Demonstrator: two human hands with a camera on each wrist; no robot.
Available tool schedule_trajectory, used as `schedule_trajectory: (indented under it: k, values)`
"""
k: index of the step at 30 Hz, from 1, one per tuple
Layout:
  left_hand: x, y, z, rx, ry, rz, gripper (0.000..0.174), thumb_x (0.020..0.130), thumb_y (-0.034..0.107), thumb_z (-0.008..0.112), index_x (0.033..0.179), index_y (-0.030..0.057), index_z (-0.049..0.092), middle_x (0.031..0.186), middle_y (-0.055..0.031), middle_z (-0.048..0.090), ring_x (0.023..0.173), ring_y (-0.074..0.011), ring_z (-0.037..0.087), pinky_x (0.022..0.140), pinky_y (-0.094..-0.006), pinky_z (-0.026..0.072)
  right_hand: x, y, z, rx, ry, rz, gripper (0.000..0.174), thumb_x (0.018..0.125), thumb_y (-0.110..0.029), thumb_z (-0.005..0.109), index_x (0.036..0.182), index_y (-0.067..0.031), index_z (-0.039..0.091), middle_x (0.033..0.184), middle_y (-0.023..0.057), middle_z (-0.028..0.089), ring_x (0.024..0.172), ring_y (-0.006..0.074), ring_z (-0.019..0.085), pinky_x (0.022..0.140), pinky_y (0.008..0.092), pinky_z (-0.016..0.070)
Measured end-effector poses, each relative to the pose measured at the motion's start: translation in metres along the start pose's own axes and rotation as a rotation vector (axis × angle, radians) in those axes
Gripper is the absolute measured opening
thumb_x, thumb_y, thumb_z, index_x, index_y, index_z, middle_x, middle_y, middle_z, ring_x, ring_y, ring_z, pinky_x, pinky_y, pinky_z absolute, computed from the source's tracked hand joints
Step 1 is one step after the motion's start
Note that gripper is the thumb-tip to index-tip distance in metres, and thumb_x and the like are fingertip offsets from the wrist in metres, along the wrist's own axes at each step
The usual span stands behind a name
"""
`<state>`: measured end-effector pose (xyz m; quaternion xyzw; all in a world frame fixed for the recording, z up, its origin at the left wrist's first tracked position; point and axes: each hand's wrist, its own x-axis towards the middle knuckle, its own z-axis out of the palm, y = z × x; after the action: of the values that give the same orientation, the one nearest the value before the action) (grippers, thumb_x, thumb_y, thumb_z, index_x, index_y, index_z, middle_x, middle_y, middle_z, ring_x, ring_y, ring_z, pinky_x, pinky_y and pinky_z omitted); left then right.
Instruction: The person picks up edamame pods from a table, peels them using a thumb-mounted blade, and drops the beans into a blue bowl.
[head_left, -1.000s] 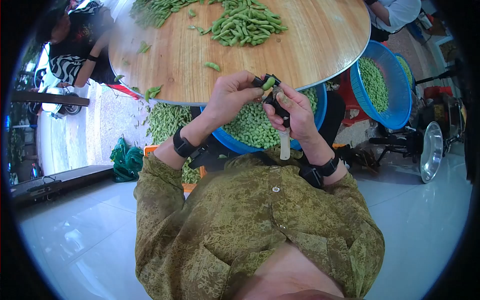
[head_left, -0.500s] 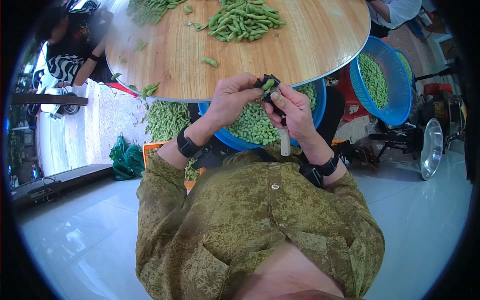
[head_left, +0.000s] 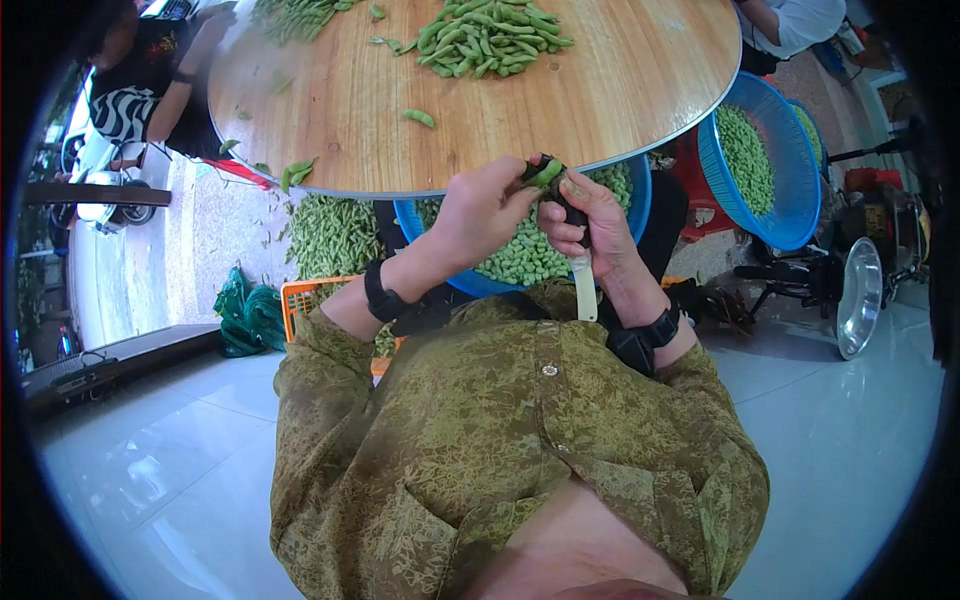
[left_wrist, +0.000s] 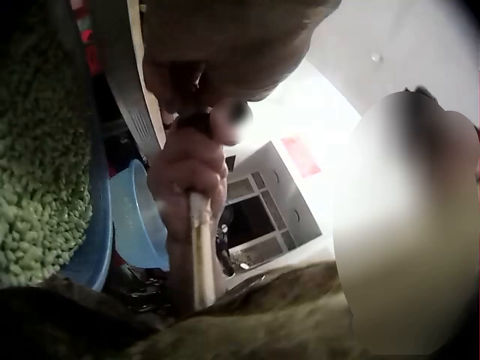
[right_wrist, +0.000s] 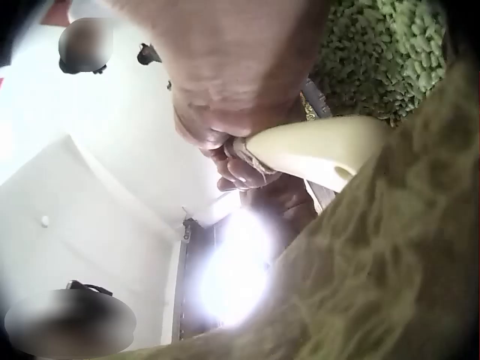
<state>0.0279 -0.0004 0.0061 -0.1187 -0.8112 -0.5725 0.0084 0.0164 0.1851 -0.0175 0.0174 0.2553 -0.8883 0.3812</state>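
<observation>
Over the near edge of the round wooden table [head_left: 620,100], my left hand [head_left: 478,212] pinches a green pod [head_left: 546,174]. My right hand [head_left: 603,222] is curled round a tool with a pale handle [head_left: 585,290] that points down toward my shirt; its thumb is close to the pod. Dark coverings show at the fingertips. In the right wrist view the pale handle [right_wrist: 322,146] sticks out of my right fist [right_wrist: 240,97]; the left wrist view shows the right hand [left_wrist: 187,169] round it too. Below both hands, a blue basket [head_left: 643,210] holds shelled beans [head_left: 525,255].
Pods [head_left: 490,40] are heaped on the table, with a single pod [head_left: 418,118] nearer. Another blue basket [head_left: 808,190] of beans stands at right, beside a metal bowl [head_left: 860,300]. An orange crate [head_left: 300,295] and green bag [head_left: 250,315] lie at left. People sit at both table sides.
My left hand has shifted slightly right and down with the pod, which now lies more tilted between the hands. The pale handle has swung a little to the right.
</observation>
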Motion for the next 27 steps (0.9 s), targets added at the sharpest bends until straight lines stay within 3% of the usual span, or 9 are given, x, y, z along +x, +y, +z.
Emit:
schedule_trajectory:
  k: [1,6,8,12,14,17,21,23,27]
  values:
    - [-0.002,-0.001,0.001,0.366,0.114,0.376,0.014,0.084,0.002,0.065,0.096,-0.0022,0.059,0.078,-0.0125,0.062,0.062,-0.0229,0.061,0.052,-0.0299,0.0453,0.0,0.0,0.002,0.028,-0.022,0.005,0.031,0.097,-0.02,0.052,0.123,-0.0037,0.052,0.076,0.0059,0.054,0.05,0.0067,0.04,0.038,0.0175,0.0322]
    - [0.0,-0.001,0.002,0.495,0.139,0.491,0.008,0.082,0.004,0.063,0.085,0.0013,0.056,0.07,-0.0137,0.056,0.061,-0.0309,0.057,0.054,-0.0381,0.0453,0.001,0.002,0.007,0.043,-0.025,-0.011,0.032,0.097,-0.02,0.052,0.125,-0.0042,0.052,0.077,0.0058,0.055,0.051,0.0065,0.041,0.038,0.0174,0.0328]
    - [-0.002,-0.001,0.003,0.103,0.078,-0.023,0.009,0.086,0.008,0.062,0.086,-0.0009,0.059,0.068,-0.0137,0.059,0.054,-0.0245,0.056,0.051,-0.0339,0.0452,-0.001,0.005,0.011,-0.047,0.044,-0.073,0.03,0.097,-0.019,0.052,0.123,-0.0042,0.054,0.077,0.0058,0.056,0.051,0.0067,0.042,0.039,0.0171,0.0329]
    - [0.004,0.005,0.0,-0.394,0.01,-0.442,0.013,0.088,0.01,0.06,0.089,-0.0029,0.061,0.064,-0.0137,0.06,0.052,-0.0183,0.055,0.05,-0.0317,0.0447,-0.002,0.007,0.009,-0.277,0.097,-0.189,0.025,0.097,-0.016,0.053,0.119,-0.0035,0.057,0.076,0.004,0.057,0.052,0.005,0.042,0.04,0.0178,0.0318]
    - [-0.001,0.003,0.008,-0.172,0.057,-0.27,0.012,0.087,0.009,0.062,0.092,-0.0022,0.061,0.063,-0.0125,0.059,0.055,-0.0148,0.058,0.051,-0.0325,0.0449,0.0,0.011,-0.001,-0.863,0.247,-0.356,0.023,0.093,-0.01,0.057,0.114,-0.0012,0.057,0.076,0.0026,0.059,0.055,0.0053,0.046,0.044,0.0213,0.0366]
    - [-0.008,-0.004,0.014,0.001,0.068,-0.115,0.012,0.091,0.008,0.058,0.095,-0.003,0.061,0.067,-0.0043,0.063,0.061,-0.0109,0.06,0.053,-0.0251,0.0466,0.004,0.015,0.006,-1.187,0.33,-0.693,0.024,0.088,-0.005,0.063,0.11,0.001,0.056,0.073,0.0008,0.058,0.06,0.0062,0.051,0.051,0.0265,0.0428]
    - [-0.015,0.0,0.016,0.163,0.049,0.021,0.012,0.089,0.007,0.06,0.095,-0.0032,0.06,0.068,-0.0095,0.064,0.06,-0.0129,0.061,0.053,-0.0273,0.0469,0.002,0.007,0.003,-1.179,0.336,-0.607,0.027,0.083,-0.003,0.066,0.107,0.0012,0.056,0.072,0.0048,0.057,0.063,0.0131,0.056,0.057,0.03,0.0459]
    - [-0.017,0.0,0.018,0.161,0.077,0.061,0.011,0.087,0.004,0.061,0.094,-0.003,0.058,0.068,-0.014,0.062,0.059,-0.0165,0.061,0.054,-0.0294,0.0467,0.002,0.006,0.004,-1.561,0.267,-0.879,0.022,0.08,0.0,0.065,0.1,-0.0001,0.057,0.071,0.0095,0.055,0.062,0.0199,0.056,0.056,0.0311,0.0449]
    - [-0.023,0.005,0.023,0.158,0.038,0.095,0.009,0.086,0.003,0.061,0.093,-0.0015,0.057,0.066,-0.0141,0.058,0.057,-0.0231,0.06,0.053,-0.0317,0.0455,0.006,0.009,-0.002,-1.624,0.273,-1.014,0.017,0.078,0.001,0.063,0.093,-0.0008,0.056,0.07,0.0132,0.053,0.059,0.0256,0.054,0.055,0.0316,0.0439]
